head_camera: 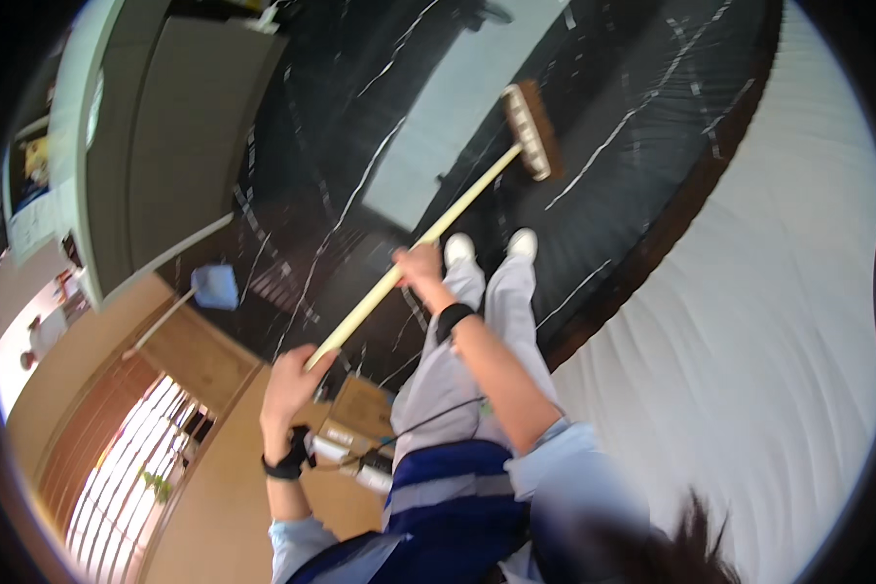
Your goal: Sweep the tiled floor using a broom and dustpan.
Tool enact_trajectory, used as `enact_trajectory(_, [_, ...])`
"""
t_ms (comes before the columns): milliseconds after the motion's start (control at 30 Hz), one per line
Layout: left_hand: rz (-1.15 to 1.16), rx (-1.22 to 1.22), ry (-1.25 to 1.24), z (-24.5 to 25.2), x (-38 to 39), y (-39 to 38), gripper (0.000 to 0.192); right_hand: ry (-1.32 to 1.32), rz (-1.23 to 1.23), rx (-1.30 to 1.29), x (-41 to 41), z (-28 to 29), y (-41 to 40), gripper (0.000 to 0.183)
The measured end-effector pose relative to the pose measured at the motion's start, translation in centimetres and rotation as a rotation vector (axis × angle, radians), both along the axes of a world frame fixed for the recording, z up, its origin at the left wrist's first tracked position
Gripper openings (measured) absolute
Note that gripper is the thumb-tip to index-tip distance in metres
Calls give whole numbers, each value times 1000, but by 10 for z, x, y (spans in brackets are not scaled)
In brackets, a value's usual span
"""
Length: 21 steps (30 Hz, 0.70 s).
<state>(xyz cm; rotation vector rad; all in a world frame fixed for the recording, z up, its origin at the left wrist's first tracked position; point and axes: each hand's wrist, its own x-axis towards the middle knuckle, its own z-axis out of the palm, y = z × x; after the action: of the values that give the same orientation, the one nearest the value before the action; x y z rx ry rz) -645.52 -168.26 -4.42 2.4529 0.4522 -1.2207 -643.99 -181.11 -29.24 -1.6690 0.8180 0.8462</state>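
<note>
A push broom (531, 131) with a long pale yellow handle and brown bristles lies across the view, its head on or just above the dark, white-veined marble-look floor (350, 160). My left hand (288, 379) grips the upper end of the handle. Farther down the shaft, my right hand (420, 269) is closed around it, near my white shoes. Black bands circle both wrists, and a thin black cable crosses in front of my legs. Whether the bristles touch the floor cannot be told.
White draped fabric (708, 350) fills the right side. Cardboard boxes (358, 412) stand near my legs. A blue dustpan (217, 286) with a long handle leans or lies by the brown wall at the left. Beyond it is a grey cabinet-like panel (190, 139). A pale strip (460, 109) crosses the floor.
</note>
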Motion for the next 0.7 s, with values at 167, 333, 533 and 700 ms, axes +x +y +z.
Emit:
enact_trajectory(167, [78, -95, 78, -1, 16, -41, 36, 22, -217, -124, 25, 17, -49, 22])
enact_trajectory(333, [-17, -175, 29, -16, 37, -106, 35, -32, -302, -250, 43, -7, -129, 24])
enact_trajectory(533, [-187, -248, -84, -71, 53, -181, 39, 14, -453, -72, 61, -14, -233, 21])
enact_trajectory(700, [-287, -266, -132, -99, 55, -231, 40, 79, -528, -59, 51, -27, -293, 31])
